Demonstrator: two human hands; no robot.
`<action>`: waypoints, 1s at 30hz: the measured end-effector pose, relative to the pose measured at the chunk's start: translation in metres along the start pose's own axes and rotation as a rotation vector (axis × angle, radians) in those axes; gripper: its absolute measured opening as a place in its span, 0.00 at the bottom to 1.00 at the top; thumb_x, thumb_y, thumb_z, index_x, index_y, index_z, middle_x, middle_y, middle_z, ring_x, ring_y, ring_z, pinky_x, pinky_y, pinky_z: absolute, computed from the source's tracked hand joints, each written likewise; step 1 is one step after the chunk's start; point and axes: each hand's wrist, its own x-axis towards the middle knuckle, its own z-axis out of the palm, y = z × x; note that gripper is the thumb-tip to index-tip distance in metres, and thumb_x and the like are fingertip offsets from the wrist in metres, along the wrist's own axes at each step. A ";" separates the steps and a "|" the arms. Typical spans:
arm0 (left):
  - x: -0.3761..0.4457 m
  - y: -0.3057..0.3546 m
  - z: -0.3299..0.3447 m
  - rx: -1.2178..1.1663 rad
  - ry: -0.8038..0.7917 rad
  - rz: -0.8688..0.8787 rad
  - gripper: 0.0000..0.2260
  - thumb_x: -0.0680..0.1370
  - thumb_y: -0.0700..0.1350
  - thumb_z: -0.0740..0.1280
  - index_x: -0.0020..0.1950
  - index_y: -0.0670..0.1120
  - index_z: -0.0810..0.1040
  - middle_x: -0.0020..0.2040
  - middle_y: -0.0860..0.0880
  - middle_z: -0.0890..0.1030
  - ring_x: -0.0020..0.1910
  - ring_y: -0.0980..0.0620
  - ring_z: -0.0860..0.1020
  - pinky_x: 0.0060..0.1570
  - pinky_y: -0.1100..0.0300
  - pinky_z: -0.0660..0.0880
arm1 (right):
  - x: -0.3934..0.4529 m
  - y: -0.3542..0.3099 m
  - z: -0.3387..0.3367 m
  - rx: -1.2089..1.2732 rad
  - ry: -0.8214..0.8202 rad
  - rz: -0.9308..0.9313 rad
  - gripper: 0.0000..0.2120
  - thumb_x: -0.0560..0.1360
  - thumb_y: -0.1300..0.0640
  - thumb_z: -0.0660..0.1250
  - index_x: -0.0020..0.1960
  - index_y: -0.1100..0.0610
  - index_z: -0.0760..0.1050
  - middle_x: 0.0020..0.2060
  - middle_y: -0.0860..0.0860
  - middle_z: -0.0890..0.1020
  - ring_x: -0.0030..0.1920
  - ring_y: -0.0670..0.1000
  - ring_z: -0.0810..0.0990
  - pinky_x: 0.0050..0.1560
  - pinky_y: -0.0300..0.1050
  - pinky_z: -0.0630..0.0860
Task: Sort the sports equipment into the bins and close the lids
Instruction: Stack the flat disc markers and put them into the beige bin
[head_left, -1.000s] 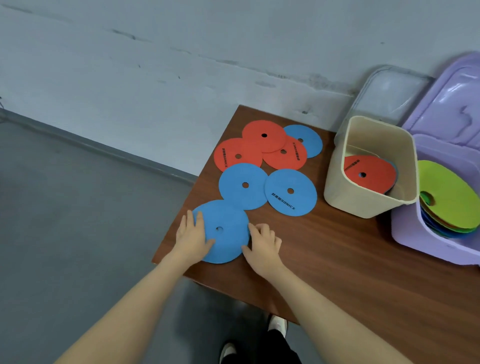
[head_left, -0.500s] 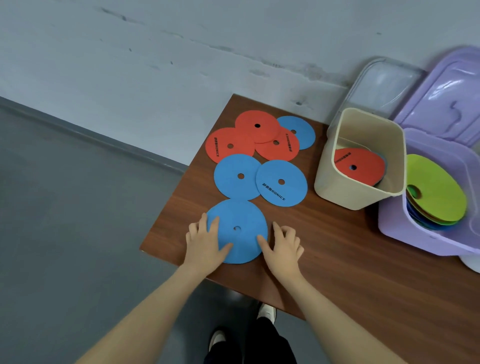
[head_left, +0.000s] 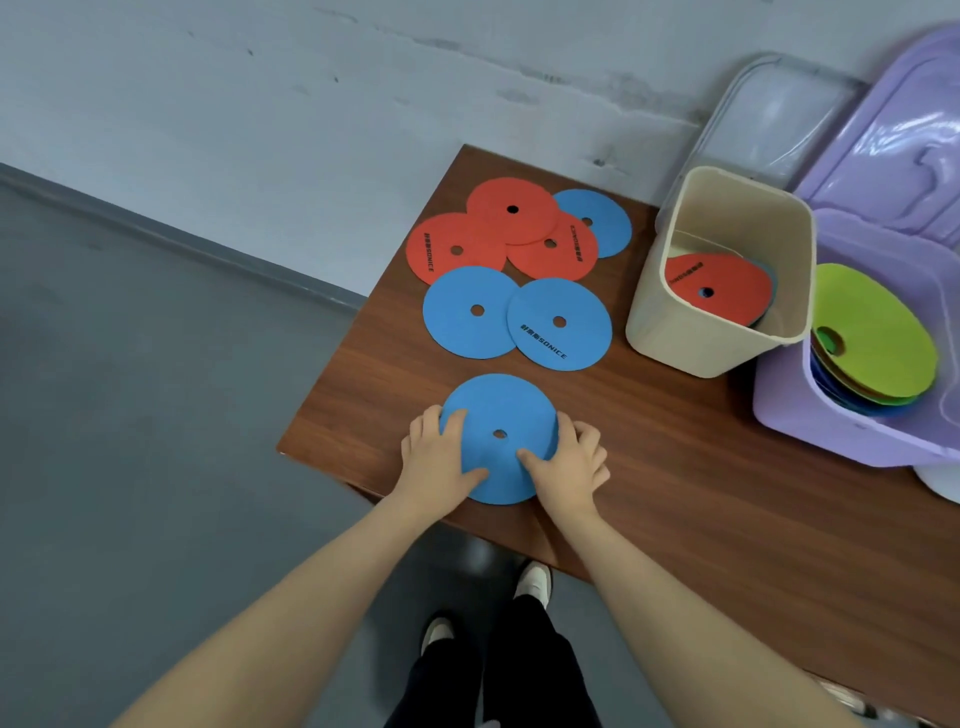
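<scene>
Near the table's (head_left: 675, 467) front edge, the left hand (head_left: 436, 462) and right hand (head_left: 566, 467) pinch opposite rims of a flat blue disc (head_left: 498, 415) — thumbs on top, probably to lift it — toward the beige bin (head_left: 717, 343).

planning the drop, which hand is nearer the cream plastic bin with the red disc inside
Right. The right hand grips the near blue flat disc on the side toward the cream plastic bin; the left hand grips its far side.

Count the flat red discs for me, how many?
4: three flat red foam discs overlap at the table's far end, one lies inside the beige plastic bin. More may hide underneath.
</scene>
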 end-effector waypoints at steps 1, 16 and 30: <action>0.000 -0.001 -0.002 -0.001 -0.015 0.001 0.36 0.72 0.56 0.70 0.73 0.49 0.56 0.71 0.46 0.57 0.69 0.46 0.56 0.66 0.51 0.58 | 0.000 0.001 0.000 0.012 -0.001 0.006 0.32 0.70 0.48 0.70 0.70 0.51 0.63 0.64 0.53 0.63 0.63 0.56 0.61 0.65 0.52 0.54; 0.003 -0.011 -0.005 0.053 -0.073 0.040 0.42 0.70 0.59 0.70 0.76 0.49 0.50 0.75 0.46 0.51 0.74 0.45 0.48 0.70 0.47 0.49 | -0.004 0.001 0.006 0.144 0.028 -0.005 0.31 0.67 0.52 0.73 0.67 0.49 0.64 0.66 0.50 0.62 0.65 0.55 0.60 0.67 0.52 0.53; 0.014 -0.010 -0.008 0.110 -0.037 0.209 0.41 0.72 0.60 0.66 0.76 0.53 0.44 0.76 0.47 0.48 0.71 0.42 0.52 0.68 0.47 0.53 | -0.033 0.009 -0.003 0.054 0.214 -0.355 0.30 0.71 0.59 0.69 0.70 0.49 0.63 0.62 0.45 0.70 0.63 0.49 0.64 0.60 0.42 0.50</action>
